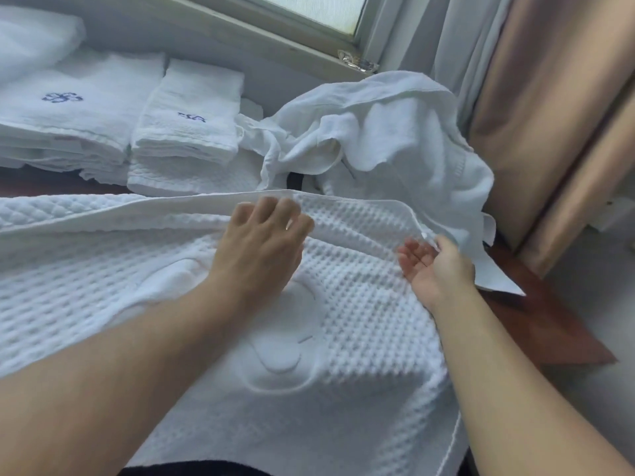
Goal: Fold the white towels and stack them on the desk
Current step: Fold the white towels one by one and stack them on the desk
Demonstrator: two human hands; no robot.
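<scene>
The waffle-weave towel (343,304) lies spread over the desk (549,331) straight in front of the person, its long axis running left to right; its left end passes out of the frame and its near part drapes off the desk's front edge toward the person's dark clothing (192,470); a smooth embossed emblem sits near its middle. Its far hem is raised in a soft ridge across the picture, curving down at the right end. The left hand (264,249) rests palm down on the towel just short of that ridge, fingers straight and slightly spread, holding nothing. The right hand (436,266) is at the towel's right edge, palm turned up and fingers loosely extended, thumb against the hem; whether it pinches the hem I cannot tell. Beyond the ridge, a crumpled heap of unfolded towels (378,132) crowds the far right of the desk, touching the spread towel's far edge. To its left stand two folded stacks side by side, a wider one with a blue flower mark (79,108) and a narrower one (192,125). Bare wood shows to the right of the towel out to the desk's corner, and in a thin strip at far left before the stacks; a tan curtain (549,115) hangs just beyond the right side.
</scene>
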